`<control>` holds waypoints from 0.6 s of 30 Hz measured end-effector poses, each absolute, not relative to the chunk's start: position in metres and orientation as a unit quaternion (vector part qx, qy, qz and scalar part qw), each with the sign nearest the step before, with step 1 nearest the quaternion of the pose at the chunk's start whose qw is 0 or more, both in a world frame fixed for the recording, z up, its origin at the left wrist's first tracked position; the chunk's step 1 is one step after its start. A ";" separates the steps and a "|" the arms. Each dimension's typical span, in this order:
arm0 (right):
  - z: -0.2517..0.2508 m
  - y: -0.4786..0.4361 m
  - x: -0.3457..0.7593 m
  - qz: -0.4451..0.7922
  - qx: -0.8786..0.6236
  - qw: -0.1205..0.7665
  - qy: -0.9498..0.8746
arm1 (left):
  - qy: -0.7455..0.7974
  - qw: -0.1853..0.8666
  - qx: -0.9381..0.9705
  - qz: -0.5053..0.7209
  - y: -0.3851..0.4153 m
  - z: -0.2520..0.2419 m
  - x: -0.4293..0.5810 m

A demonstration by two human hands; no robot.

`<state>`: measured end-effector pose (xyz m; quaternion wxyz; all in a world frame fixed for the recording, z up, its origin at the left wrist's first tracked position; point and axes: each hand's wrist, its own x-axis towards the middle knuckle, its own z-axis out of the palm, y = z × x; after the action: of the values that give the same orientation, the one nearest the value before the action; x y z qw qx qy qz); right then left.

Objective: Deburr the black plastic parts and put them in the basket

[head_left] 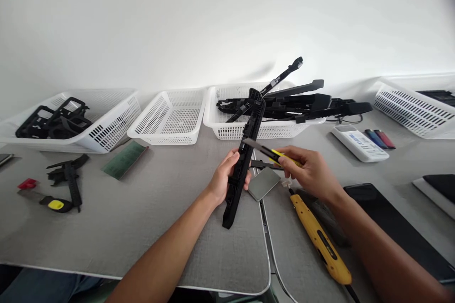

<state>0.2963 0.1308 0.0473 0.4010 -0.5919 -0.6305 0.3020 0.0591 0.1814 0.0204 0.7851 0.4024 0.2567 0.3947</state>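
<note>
My left hand (224,177) is wrapped round the middle of a long black plastic bar (245,156), which it holds tilted above the grey table, upper end toward the baskets. My right hand (310,170) grips a yellow and black utility knife (272,154). The knife's blade points left and touches the bar's edge. A small grey flat block (263,183) lies on the table just under both hands.
Several white baskets line the wall: one with black frames (53,120), an empty one (170,118), one piled with long black bars (284,104), another at right (412,104). A yellow tool (322,239), remote (359,143), lighters, dark tablet (394,227), green pad (124,159) and black parts (67,177) lie around.
</note>
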 end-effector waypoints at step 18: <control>0.043 0.134 0.300 0.317 -0.617 0.448 -0.564 | 0.240 0.805 0.397 0.371 0.182 0.022 0.058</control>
<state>0.2996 0.1341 0.0428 0.4476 -0.6174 -0.5639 0.3171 0.0584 0.1818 0.0223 0.8047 0.3972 0.2395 0.3705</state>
